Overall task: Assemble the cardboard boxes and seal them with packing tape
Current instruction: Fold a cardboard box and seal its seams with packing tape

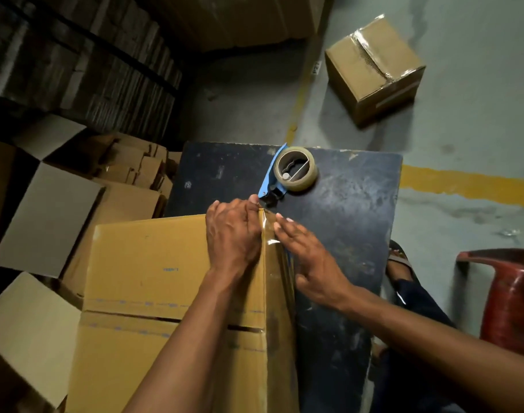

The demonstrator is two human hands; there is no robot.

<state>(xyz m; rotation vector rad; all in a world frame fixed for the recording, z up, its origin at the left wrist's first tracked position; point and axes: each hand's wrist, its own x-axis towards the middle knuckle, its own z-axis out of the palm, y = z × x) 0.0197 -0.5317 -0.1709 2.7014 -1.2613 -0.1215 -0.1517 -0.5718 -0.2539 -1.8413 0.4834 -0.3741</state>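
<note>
- Cardboard box (153,263) sits on the near-left part of the dark table (344,228), yellow-brown, faint blue print on top, a dark flap seam running across it nearer the person.
- Clear tape strip (269,234) runs over the box's right edge and down the right side, glossy and a bit wrinkled at the far corner.
- Left hand (232,234) lies palm down on the box top at the far right corner, fingers straight and close together, pressing the tape edge.
- Right hand (310,257) is flat against the box's right side, fingers extended and narrow, tips on the tape.
- Tape dispenser (287,174), blue frame with a clear roll, lies on the table just beyond the left fingertips; can't tell if it touches them.
- Open boxes (46,210) crowd the left side, flaps up, insides not visible.
- Sealed box (374,70) sits on the grey floor well apart at the far right, tape across its top.
- Stacked flat cardboard (85,64) fills the upper left.
- Red plastic stool (511,293) stands right of the table, a sandaled foot (399,260) between them.
- Table's right half is bare; the box overhangs its left edge.
- Yellow floor line (463,183) runs off to the right.
</note>
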